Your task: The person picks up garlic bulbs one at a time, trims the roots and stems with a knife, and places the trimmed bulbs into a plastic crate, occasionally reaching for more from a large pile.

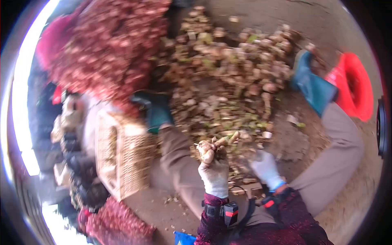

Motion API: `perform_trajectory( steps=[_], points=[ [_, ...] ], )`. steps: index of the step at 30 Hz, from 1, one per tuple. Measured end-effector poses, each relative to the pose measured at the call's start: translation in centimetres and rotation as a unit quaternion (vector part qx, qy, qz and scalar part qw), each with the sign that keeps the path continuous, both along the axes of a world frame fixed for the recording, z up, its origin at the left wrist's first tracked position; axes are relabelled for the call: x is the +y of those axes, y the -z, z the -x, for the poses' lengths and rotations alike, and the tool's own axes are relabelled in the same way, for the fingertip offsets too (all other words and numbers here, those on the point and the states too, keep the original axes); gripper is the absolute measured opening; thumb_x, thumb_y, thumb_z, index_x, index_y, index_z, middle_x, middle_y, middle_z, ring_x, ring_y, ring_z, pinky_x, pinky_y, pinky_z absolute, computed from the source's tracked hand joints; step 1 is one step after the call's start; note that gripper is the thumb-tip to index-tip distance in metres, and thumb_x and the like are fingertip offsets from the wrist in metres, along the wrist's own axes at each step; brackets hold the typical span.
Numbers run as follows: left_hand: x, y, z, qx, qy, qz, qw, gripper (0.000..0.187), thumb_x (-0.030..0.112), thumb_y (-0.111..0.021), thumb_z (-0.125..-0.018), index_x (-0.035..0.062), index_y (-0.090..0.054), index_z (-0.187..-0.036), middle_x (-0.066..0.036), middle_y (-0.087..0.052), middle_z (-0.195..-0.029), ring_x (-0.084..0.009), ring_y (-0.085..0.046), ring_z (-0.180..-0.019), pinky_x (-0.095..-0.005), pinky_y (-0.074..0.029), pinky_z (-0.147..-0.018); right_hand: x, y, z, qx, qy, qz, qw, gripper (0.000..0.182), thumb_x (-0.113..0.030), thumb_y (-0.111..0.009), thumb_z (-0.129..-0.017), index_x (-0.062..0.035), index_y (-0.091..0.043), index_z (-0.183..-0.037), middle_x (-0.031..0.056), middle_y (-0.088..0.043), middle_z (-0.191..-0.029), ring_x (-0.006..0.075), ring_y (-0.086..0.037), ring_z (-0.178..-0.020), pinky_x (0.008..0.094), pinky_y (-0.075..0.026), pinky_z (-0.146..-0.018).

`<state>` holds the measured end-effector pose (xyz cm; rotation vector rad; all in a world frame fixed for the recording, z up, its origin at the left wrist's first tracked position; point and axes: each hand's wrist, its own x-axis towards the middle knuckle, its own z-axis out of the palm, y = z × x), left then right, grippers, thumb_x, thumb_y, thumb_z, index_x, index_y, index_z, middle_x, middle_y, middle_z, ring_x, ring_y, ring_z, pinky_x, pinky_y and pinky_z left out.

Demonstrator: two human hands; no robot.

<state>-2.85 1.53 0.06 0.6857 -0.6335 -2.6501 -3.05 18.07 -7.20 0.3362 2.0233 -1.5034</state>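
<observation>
My left hand (pixel 214 174), in a white glove, is closed around garlic (pixel 207 152), pale and knobby with a short greenish stalk pointing to the upper right. To its right, lower down, is my right hand (pixel 265 168), also gloved in white with a blue cuff. Motion smears its fingers, so whether it holds anything cannot be made out. Beyond both hands, between my boots, spreads a heap of garlic bulbs (pixel 261 55), with cut stalks and dry leaf scraps (pixel 220 110) on its near side.
A big red mesh sack (pixel 110 49) stands at the upper left. Below it is a wicker-patterned plastic basket (pixel 136 163); another red sack (pixel 118 224) lies at the lower left. My teal boots (pixel 314 87) flank the heap. An orange-red plastic container (pixel 357 85) sits at the right.
</observation>
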Motion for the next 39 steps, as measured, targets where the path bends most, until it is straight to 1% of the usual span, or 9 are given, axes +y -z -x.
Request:
perform_trajectory(
  steps=[4, 8, 12, 21, 24, 28, 31, 34, 39],
  points=[
    [-5.4, -4.5, -0.3, -0.062, -0.087, 0.191, 0.976, 0.020, 0.003, -0.063, -0.086, 0.0075, -0.056, -0.104, -0.003, -0.057, -0.096, -0.0180, -0.061, -0.088, -0.0327, -0.053, -0.082, 0.0, -1.2, -0.3, 0.026, -0.024, 0.042, 0.998, 0.027, -0.013, -0.063, -0.073, 0.0017, -0.064, -0.095, 0.0008, -0.055, -0.064, 0.0122, -0.052, -0.060, 0.0309, -0.045, -0.058],
    [-5.2, -4.4, 0.1, -0.093, -0.049, 0.359, 0.927, 0.047, -0.008, -0.061, -0.081, 0.0085, -0.047, -0.124, -0.004, -0.056, -0.101, -0.0179, -0.060, -0.090, -0.0332, -0.055, -0.075, -1.3, -4.1, -1.0, 0.059, -0.036, 0.033, 0.997, 0.021, -0.020, -0.065, -0.073, -0.0024, -0.057, -0.080, 0.0084, -0.059, -0.066, 0.0202, -0.056, -0.060, 0.0342, -0.047, -0.061],
    [-1.5, -3.1, 1.5, -0.062, 0.098, 0.302, 0.946, 0.056, -0.010, -0.061, -0.077, 0.0081, -0.044, -0.128, -0.004, -0.052, -0.105, -0.0170, -0.059, -0.090, -0.0359, -0.057, -0.081, -0.3, -4.4, 0.0, 0.036, -0.033, 0.042, 0.998, 0.020, -0.017, -0.064, -0.077, -0.0017, -0.051, -0.077, 0.0057, -0.046, -0.061, 0.0134, -0.042, -0.059, 0.0330, -0.040, -0.057],
    [4.7, 1.1, 3.8, -0.167, 0.060, 0.257, 0.950, 0.063, -0.009, -0.064, -0.078, 0.0029, -0.039, -0.135, -0.008, -0.054, -0.106, -0.0217, -0.060, -0.095, -0.0347, -0.053, -0.088, 1.8, -5.0, 2.2, 0.189, 0.096, 0.039, 0.976, 0.018, -0.012, -0.067, -0.080, -0.0037, -0.051, -0.076, 0.0084, -0.046, -0.054, 0.0204, -0.043, -0.047, 0.0348, -0.038, -0.048],
    [5.3, 1.0, 3.2, -0.107, 0.093, 0.220, 0.965, 0.016, -0.002, -0.059, -0.085, 0.0034, -0.056, -0.100, -0.007, -0.061, -0.096, -0.0204, -0.062, -0.090, -0.0330, -0.054, -0.085, 1.7, -5.4, 1.4, 0.203, 0.112, 0.064, 0.971, 0.017, -0.011, -0.066, -0.078, -0.0040, -0.051, -0.075, 0.0108, -0.047, -0.055, 0.0251, -0.046, -0.047, 0.0357, -0.038, -0.049],
    [4.4, 0.7, 2.3, -0.171, 0.106, 0.092, 0.975, 0.006, 0.004, -0.059, -0.086, 0.0048, -0.058, -0.093, -0.007, -0.061, -0.091, -0.0199, -0.061, -0.083, -0.0324, -0.052, -0.074, 2.8, -7.2, 1.9, 0.246, 0.037, 0.051, 0.967, 0.021, -0.019, -0.067, -0.075, -0.0055, -0.062, -0.089, 0.0156, -0.063, -0.071, 0.0353, -0.064, -0.070, 0.0420, -0.050, -0.059],
    [6.1, -3.2, 2.7, -0.144, 0.144, 0.064, 0.977, 0.006, 0.004, -0.061, -0.083, 0.0077, -0.059, -0.087, -0.005, -0.062, -0.087, -0.0167, -0.053, -0.072, -0.0281, -0.041, -0.062, 1.2, -0.7, 0.6, -0.022, -0.088, -0.078, 0.993, 0.026, -0.025, -0.061, -0.075, -0.0063, -0.068, -0.091, 0.0193, -0.068, -0.084, 0.0378, -0.066, -0.082, 0.0458, -0.053, -0.073],
    [3.5, -3.0, 3.2, -0.104, 0.134, -0.052, 0.984, 0.004, 0.005, -0.062, -0.083, 0.0077, -0.060, -0.086, -0.004, -0.061, -0.080, -0.0175, -0.053, -0.073, -0.0292, -0.040, -0.062, -0.1, -0.8, 0.8, 0.067, -0.071, -0.098, 0.990, 0.028, -0.027, -0.057, -0.075, -0.0027, -0.066, -0.084, 0.0206, -0.067, -0.082, 0.0414, -0.064, -0.078, 0.0481, -0.052, -0.072],
    [-6.4, -2.2, -0.3, -0.125, -0.048, -0.059, 0.989, 0.005, 0.007, -0.064, -0.083, 0.0062, -0.060, -0.080, -0.003, -0.056, -0.074, -0.0164, -0.053, -0.077, -0.0280, -0.042, -0.066, 0.2, 2.5, 0.1, 0.030, 0.052, 0.017, 0.998, 0.022, -0.012, -0.061, -0.075, 0.0028, -0.064, -0.091, 0.0088, -0.061, -0.065, 0.0199, -0.057, -0.057, 0.0344, -0.046, -0.056]
  ],
)
